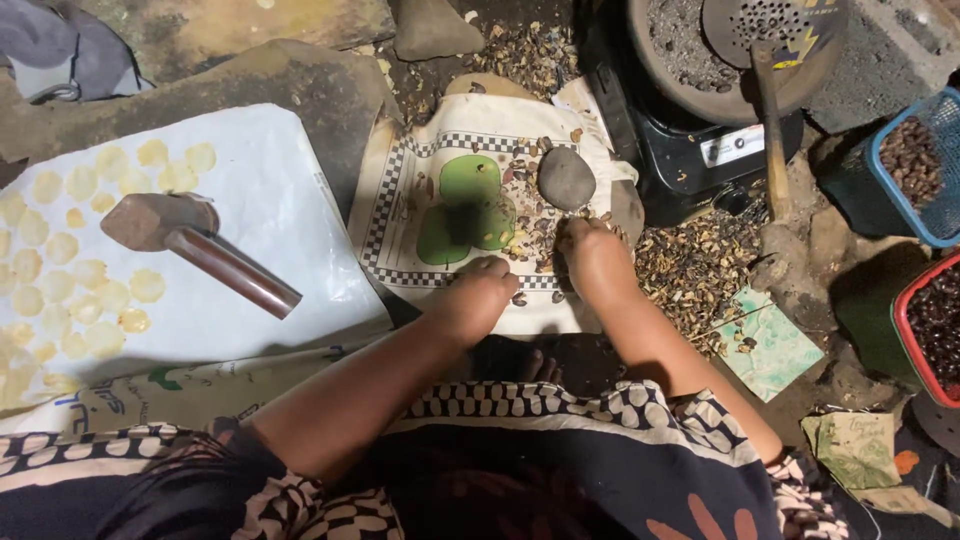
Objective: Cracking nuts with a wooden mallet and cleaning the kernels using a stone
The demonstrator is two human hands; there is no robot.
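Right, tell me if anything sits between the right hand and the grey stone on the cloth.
Nothing large does. The right hand rests on the printed cloth just below the grey stone; only scattered husks and seed bits lie in the short gap between them.

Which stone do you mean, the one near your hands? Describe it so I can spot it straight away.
Find the printed sack with the checkered border and green shapes, spread in front of the person. Near its far right edge, just beyond the right hand, lies the stone. It is smooth, rounded and grey, far larger than the brown shell scraps around it.
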